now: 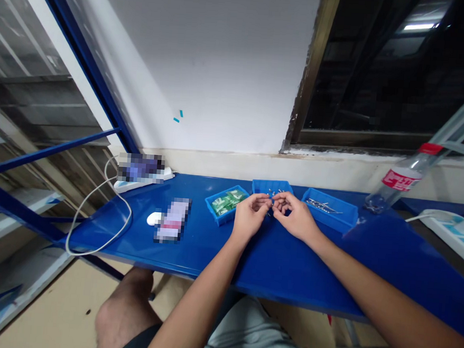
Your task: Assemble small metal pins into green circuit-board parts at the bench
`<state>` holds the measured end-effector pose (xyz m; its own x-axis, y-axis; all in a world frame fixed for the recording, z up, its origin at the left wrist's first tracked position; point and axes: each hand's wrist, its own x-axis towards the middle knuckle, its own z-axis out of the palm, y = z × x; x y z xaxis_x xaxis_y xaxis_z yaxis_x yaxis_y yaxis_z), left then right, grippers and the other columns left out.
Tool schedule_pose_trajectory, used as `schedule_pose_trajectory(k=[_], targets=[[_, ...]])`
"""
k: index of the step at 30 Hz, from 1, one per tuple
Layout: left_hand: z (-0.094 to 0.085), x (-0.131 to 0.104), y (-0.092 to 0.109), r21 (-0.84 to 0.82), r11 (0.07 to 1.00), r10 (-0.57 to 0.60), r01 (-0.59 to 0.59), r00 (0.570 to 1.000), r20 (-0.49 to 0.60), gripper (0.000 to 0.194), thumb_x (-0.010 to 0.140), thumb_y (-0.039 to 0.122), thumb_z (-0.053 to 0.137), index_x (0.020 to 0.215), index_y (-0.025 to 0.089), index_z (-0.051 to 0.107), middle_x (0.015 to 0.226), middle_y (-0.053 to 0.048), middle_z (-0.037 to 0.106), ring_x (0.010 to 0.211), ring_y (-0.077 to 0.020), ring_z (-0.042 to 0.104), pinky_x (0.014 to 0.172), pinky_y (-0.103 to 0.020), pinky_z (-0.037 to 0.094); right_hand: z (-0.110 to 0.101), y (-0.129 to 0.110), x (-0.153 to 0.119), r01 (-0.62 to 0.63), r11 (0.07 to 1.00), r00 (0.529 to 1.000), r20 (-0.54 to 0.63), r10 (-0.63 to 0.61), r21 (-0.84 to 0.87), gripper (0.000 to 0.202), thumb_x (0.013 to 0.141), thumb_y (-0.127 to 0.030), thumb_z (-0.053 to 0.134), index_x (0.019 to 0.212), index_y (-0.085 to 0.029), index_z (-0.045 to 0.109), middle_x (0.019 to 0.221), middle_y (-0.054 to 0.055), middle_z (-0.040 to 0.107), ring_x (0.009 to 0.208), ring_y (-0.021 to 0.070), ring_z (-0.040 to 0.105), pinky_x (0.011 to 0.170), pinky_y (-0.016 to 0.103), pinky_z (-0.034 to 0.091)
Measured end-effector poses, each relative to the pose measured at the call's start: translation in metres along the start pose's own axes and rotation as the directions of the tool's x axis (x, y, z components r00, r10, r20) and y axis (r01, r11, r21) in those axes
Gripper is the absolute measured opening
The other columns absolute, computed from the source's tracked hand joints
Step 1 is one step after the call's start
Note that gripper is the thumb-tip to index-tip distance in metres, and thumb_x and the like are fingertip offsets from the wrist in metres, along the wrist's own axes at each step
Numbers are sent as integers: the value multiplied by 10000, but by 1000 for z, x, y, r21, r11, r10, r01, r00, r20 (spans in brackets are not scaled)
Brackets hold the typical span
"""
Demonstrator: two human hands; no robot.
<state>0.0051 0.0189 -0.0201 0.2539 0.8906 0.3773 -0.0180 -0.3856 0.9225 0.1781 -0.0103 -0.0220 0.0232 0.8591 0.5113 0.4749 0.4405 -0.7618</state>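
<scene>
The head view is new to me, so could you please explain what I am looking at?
There is no machine here: a camera on a person's head looks forward and down at their own bare left hand and right hand. On the blue table are three blue trays: one with green pieces, one behind the hands, and one with thin metallic rods. A clear bottle with a red cap is farther right. The fingertips nearly meet; anything held there is too small to make out.
</scene>
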Motion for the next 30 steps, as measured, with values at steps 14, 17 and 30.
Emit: schedule_pose_trajectory(k=[14,17,30], targets=[[-1,-5,2,112,993,-38,33,999,39,427,984,513,675,1271,204,738,892,-65,826,773,-235,806,741,-343,667,-10,1,2,-14,998,988,-155,5,-61,138,903,-347,711,981,-233,719,949,56,768,733,207,709,687,356,570],[1,-6,3,100,995,-12,2,995,98,405,976,479,697,1282,217,743,1019,-72,835,911,-253,816,844,-371,673,-8,3,1,24,999,995,-92,-27,-42,95,903,-291,682,966,-237,730,977,55,761,757,201,699,711,355,574],[-4,0,-4,96,995,-20,18,999,25,582,895,76,735,1446,207,604,1050,-80,834,897,-216,816,868,-352,667,2,3,-2,-40,998,999,-10,40,51,168,936,-324,661,1052,-227,733,1067,79,768,867,216,727,751,352,601]])
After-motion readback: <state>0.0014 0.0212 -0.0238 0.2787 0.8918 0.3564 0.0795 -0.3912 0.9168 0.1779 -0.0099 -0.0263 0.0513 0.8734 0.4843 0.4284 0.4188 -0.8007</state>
